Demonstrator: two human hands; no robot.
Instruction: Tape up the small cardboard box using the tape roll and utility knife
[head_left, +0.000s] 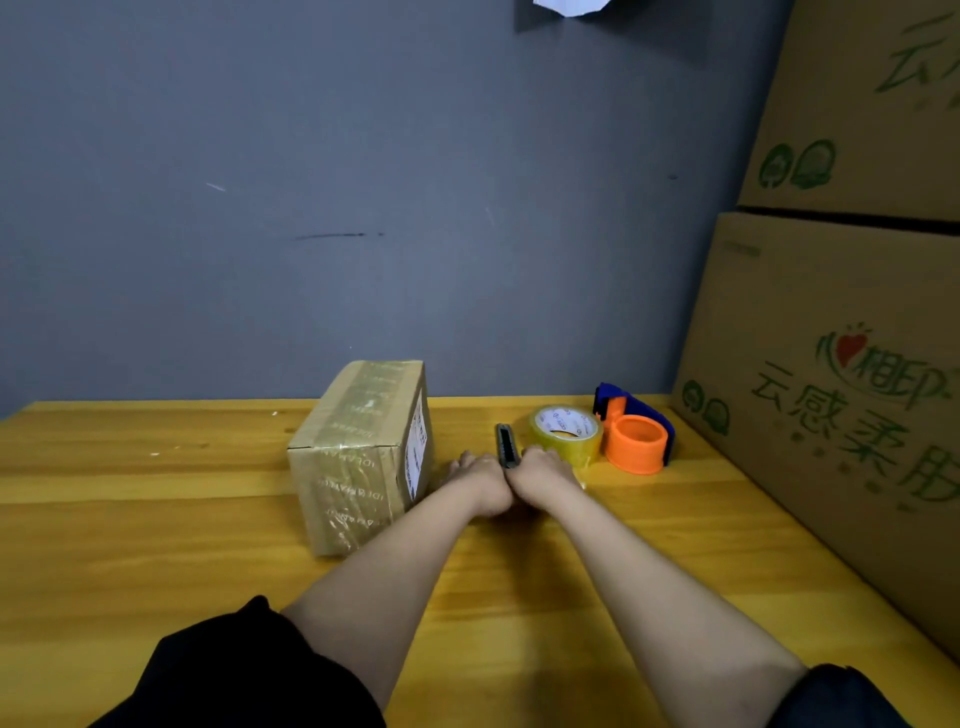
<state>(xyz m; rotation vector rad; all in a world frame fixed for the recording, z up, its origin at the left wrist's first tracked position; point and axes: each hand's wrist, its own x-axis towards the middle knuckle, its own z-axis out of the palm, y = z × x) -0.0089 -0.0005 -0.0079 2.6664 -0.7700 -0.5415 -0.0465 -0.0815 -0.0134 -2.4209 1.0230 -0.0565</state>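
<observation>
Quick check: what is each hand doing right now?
Left hand: on the table, fingers hidden; cannot tell.
Right hand: beside the utility knife; grip cannot be told.

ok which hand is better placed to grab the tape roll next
Right. The right hand lies directly in front of the tape roll, while the left hand sits across the knife, nearer the box.
</observation>
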